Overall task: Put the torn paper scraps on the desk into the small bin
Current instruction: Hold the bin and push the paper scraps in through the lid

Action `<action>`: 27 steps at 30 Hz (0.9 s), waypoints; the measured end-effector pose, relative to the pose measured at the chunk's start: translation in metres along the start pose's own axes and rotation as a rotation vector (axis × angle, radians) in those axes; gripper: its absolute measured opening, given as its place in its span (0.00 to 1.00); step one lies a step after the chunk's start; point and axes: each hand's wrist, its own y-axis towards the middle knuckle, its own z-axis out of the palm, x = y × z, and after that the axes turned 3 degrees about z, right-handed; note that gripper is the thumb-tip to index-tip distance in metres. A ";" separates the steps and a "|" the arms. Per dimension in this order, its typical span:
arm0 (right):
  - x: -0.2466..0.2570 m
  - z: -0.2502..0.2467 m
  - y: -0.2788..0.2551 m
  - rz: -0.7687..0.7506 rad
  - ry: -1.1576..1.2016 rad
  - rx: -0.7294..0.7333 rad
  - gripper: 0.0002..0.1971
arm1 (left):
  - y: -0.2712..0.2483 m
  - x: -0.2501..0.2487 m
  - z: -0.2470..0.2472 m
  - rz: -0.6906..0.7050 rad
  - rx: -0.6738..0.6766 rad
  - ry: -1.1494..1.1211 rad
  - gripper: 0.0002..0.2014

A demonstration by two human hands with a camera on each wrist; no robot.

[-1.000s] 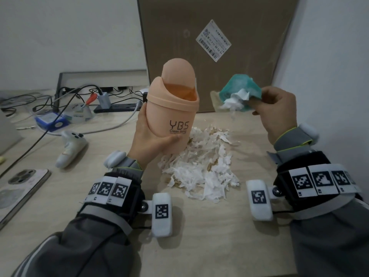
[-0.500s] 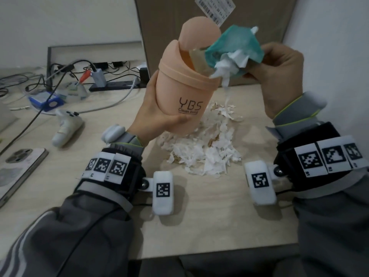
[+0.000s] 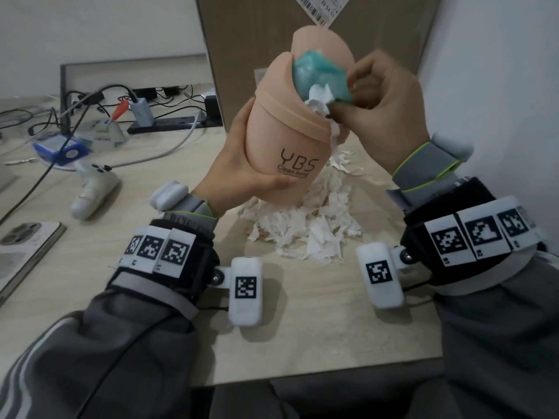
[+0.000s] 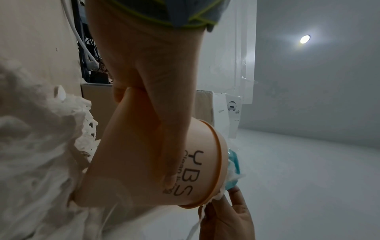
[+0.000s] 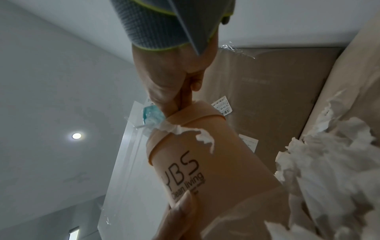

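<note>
Leaning against the wall behind everything, a big cardboard box (image 3: 317, 65) stands at the back of the counter (image 3: 302, 328). On the counter, right under the raised hands, lies a heap of torn white paper scraps (image 3: 302, 234). Above that heap the left hand (image 3: 239, 170) holds the small peach bin (image 3: 287, 146) in the air, tilted toward the right, with fingers and thumb curled round its lower body. The right hand (image 3: 384, 116) pinches a teal plastic bag (image 3: 317, 77) with a wad of white scraps (image 3: 320, 99) and presses them against the bin's opening; a few shreds hang down over its rim. Off to the left on the counter are a phone (image 3: 24, 255), a white controller (image 3: 93, 192) and a tangle of cables (image 3: 99, 110).
</note>
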 end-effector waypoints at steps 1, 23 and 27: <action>0.000 0.000 0.000 -0.022 0.002 0.007 0.15 | 0.000 0.000 0.000 0.001 0.003 0.002 0.67; -0.005 -0.009 0.000 -0.030 -0.212 0.156 0.10 | -0.001 0.002 0.001 -0.006 0.001 0.018 0.68; -0.001 -0.011 -0.001 -0.045 -0.106 0.042 0.14 | -0.001 0.001 0.001 -0.008 0.009 0.032 0.68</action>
